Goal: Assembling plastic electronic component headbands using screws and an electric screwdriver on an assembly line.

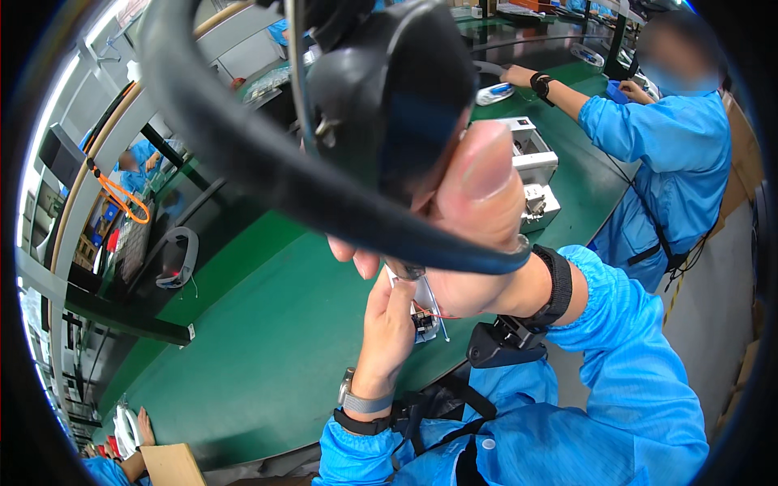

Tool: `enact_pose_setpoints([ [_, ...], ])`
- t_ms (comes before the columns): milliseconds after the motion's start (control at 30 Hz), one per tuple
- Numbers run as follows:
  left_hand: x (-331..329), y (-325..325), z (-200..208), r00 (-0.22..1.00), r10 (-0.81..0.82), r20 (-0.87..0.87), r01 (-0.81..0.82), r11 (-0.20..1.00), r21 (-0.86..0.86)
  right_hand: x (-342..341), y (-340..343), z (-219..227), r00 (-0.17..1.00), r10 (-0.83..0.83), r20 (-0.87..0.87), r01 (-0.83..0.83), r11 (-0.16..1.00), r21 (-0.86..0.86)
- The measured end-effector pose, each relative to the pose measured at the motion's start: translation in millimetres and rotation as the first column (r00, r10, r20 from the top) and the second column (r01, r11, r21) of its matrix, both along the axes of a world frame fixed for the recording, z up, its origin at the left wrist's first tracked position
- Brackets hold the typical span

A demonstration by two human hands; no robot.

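Right hand: the right hand is wrapped around a dark handheld tool, thumb uppermost, close to the camera.
Left hand: the left hand grips a small white housing by its side, below the right hand.
Housing: it sits over the near part of the green tabletop, with a black component inside and thin red wires beside it (whether the tool's lower end touches it, I cannot tell).
Black band: a thick, blurred black band sweeps across the foreground and ends by the right wrist.
Wrists: black straps circle both, and the left also carries a watch.
White units: two boxy white units with openings stand on the tabletop beyond the right hand.
Co-worker at right: a person in a blue smock reaches one hand toward a white part.
Far left: a white-rimmed device lies on a dark surface, near an orange cord hanging from the frame.
Lower left: another person's hand is beside white curved parts, near a tan box.
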State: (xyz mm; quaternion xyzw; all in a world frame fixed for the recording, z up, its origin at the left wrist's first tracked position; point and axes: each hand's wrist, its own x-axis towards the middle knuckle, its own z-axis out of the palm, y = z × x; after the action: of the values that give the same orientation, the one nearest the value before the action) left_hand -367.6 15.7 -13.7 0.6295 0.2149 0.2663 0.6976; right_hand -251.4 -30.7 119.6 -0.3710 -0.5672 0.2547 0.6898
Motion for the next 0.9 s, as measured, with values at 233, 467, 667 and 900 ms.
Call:
enact_pose_setpoints([
  [233,0.2,2.5,9.9,0.991,-0.115,0.070,0.127,0.971,-0.205,3.1,-0.2,-4.4,0.998,0.009,-0.066,-0.014,0.997,-0.077],
  [467,8.7,-10.7,19.3,0.998,-0.058,-0.019,0.054,0.985,-0.166,12.3,-3.4,-1.8,0.999,-0.027,-0.047,0.028,0.999,0.023],
  [667,6.4,-2.6,12.8,0.997,-0.074,0.025,0.078,0.972,-0.223,66.0,-24.3,-1.4,0.955,0.018,-0.296,0.070,0.956,0.284],
  [900,17.8,-2.7,18.3,0.999,0.018,0.038,-0.012,0.985,-0.173,177.1,-80.6,-67.8,0.866,-0.498,-0.039,0.499,0.858,0.123],
])
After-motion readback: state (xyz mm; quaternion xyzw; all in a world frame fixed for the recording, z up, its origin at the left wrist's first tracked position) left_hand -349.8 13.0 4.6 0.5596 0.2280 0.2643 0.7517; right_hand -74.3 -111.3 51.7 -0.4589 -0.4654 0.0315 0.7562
